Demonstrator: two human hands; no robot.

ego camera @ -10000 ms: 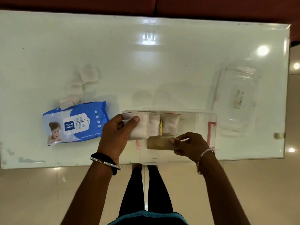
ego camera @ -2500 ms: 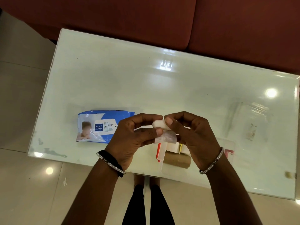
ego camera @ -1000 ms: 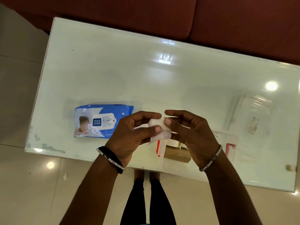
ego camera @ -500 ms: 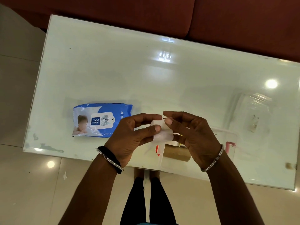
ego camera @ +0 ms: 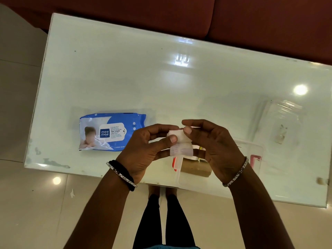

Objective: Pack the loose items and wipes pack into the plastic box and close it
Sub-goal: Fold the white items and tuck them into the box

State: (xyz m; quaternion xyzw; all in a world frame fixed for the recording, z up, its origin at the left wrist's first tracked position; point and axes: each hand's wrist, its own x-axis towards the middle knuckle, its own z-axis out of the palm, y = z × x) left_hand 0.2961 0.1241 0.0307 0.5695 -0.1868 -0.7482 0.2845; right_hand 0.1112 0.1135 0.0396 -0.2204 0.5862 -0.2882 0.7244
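Note:
Both hands hold a small white gauze roll (ego camera: 179, 139) above the clear plastic box (ego camera: 258, 159), with a loose strip hanging down from it. My left hand (ego camera: 149, 151) pinches its left side between thumb and fingers. My right hand (ego camera: 213, 146) grips its right side. The box sits at the table's near edge and is mostly hidden by my hands; a brown roll (ego camera: 195, 168), white items and a red clip show inside. The blue wipes pack (ego camera: 111, 131) lies flat on the table to the left.
The clear box lid (ego camera: 280, 123) lies on the glass table (ego camera: 161, 83) at the right. A dark red sofa (ego camera: 233, 20) stands behind the table. Tiled floor and my legs show below the near edge.
The loose white items that lay beside the wipes pack ten seconds ago are gone from the table. Both hands have lifted off the box and now hold the gauze roll; little moved in the last second.

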